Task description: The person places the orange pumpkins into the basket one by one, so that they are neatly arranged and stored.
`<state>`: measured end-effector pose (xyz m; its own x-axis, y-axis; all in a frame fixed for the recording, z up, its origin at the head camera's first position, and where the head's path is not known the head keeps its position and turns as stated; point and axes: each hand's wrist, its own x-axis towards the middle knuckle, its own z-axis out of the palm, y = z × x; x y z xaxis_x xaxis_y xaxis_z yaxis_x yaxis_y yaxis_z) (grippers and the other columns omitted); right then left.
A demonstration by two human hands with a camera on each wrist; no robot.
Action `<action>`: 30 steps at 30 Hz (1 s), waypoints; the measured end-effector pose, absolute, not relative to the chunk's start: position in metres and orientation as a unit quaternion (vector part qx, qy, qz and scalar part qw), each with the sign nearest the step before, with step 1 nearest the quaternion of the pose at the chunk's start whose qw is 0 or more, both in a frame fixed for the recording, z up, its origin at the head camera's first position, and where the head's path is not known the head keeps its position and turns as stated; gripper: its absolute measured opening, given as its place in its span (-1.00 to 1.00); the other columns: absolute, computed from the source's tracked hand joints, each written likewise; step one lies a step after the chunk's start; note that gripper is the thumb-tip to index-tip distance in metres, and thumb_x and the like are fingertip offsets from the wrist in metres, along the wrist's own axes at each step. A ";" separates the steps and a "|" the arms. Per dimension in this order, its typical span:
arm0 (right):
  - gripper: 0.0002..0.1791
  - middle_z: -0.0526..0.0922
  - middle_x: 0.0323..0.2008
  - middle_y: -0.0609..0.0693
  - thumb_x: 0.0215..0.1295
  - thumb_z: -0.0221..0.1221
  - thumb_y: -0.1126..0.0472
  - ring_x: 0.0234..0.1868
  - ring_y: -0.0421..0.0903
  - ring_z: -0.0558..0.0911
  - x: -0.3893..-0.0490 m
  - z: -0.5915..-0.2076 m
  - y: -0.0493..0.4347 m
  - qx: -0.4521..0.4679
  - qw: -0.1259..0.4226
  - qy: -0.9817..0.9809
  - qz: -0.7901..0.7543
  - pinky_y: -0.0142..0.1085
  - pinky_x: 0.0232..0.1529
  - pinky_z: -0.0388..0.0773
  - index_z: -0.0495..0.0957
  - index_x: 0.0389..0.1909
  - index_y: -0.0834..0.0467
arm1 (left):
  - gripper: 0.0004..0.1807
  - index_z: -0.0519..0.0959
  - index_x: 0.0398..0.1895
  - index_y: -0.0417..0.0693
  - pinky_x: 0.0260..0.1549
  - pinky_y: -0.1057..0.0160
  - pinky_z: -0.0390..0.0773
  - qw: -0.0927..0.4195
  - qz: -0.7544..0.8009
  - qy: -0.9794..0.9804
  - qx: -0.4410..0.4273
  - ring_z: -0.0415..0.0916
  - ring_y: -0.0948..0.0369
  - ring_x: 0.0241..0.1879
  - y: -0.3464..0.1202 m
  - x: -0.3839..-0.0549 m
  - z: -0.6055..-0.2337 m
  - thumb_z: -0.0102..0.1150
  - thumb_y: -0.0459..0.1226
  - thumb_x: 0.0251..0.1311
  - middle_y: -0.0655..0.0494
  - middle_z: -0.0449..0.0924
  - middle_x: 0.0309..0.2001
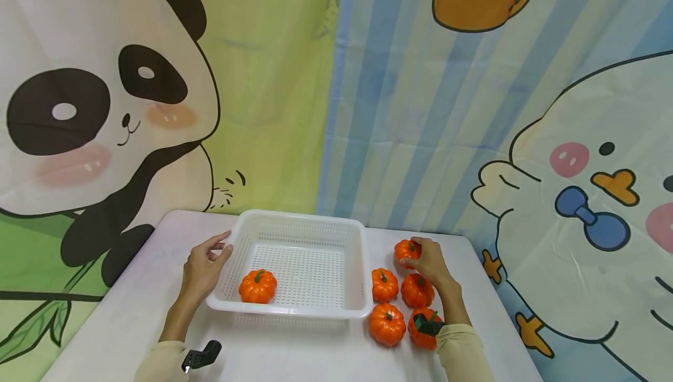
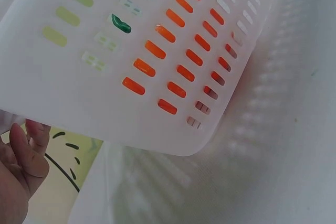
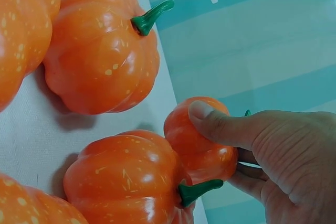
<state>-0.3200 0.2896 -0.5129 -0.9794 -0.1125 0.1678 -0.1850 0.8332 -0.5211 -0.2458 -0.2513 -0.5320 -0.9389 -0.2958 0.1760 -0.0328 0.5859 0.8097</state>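
Note:
At the back right of the table, my right hand (image 1: 431, 262) grips a small orange toy pumpkin (image 1: 407, 252), thumb on one side and fingers round the other. The right wrist view shows the thumb pressed on that pumpkin (image 3: 202, 140) close beside a larger one (image 3: 126, 177). My left hand (image 1: 204, 265) is at the left rim of a white plastic basket (image 1: 299, 312), fingers loosely bent and thumb tip right at the rim. Part of the left hand (image 2: 23, 166) is hidden behind the basket's rim in the left wrist view. One pumpkin (image 1: 257, 286) sits in the basket's front left corner.
Several more pumpkins (image 1: 387, 325) with green stems stand on the white table (image 1: 294, 358), right of the basket. One pumpkin (image 1: 427, 341) is partly covered by the right wrist camera (image 1: 428, 325). Behind the table hangs a printed curtain (image 1: 415, 136).

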 end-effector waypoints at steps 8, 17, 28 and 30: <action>-0.20 0.68 0.29 0.42 0.24 0.58 0.26 0.30 0.36 0.66 -0.317 -0.511 0.288 0.075 0.062 -0.953 0.286 0.25 0.43 0.52 0.50 0.42 0.50 | -0.46 0.54 0.55 0.02 -0.30 0.30 0.48 0.144 -0.446 -0.879 0.093 0.57 0.06 -0.15 -0.251 -0.246 -0.531 0.21 -0.10 0.59 -0.22 0.70 0.19; -0.19 0.68 0.29 0.41 0.24 0.58 0.25 0.28 0.34 0.67 -0.316 -0.512 0.290 0.070 0.058 -0.955 0.283 0.25 0.41 0.54 0.49 0.42 0.49 | -0.45 0.52 0.56 0.03 -0.31 0.32 0.50 0.135 -0.448 -0.879 0.096 0.56 0.05 -0.14 -0.251 -0.246 -0.532 0.20 -0.08 0.60 -0.22 0.68 0.21; -0.22 0.69 0.27 0.41 0.24 0.58 0.26 0.23 0.32 0.68 -0.321 -0.509 0.289 0.085 0.068 -0.953 0.281 0.24 0.40 0.55 0.51 0.40 0.49 | -0.45 0.51 0.57 0.03 -0.33 0.36 0.52 0.134 -0.455 -0.875 0.099 0.55 0.05 -0.13 -0.253 -0.245 -0.534 0.21 -0.09 0.60 -0.22 0.68 0.21; -0.22 0.69 0.28 0.41 0.24 0.58 0.25 0.25 0.33 0.68 -0.321 -0.508 0.290 0.084 0.068 -0.954 0.281 0.24 0.40 0.55 0.51 0.40 0.50 | -0.45 0.51 0.57 0.03 -0.34 0.37 0.52 0.137 -0.455 -0.875 0.094 0.55 0.05 -0.14 -0.253 -0.245 -0.533 0.20 -0.10 0.60 -0.23 0.68 0.21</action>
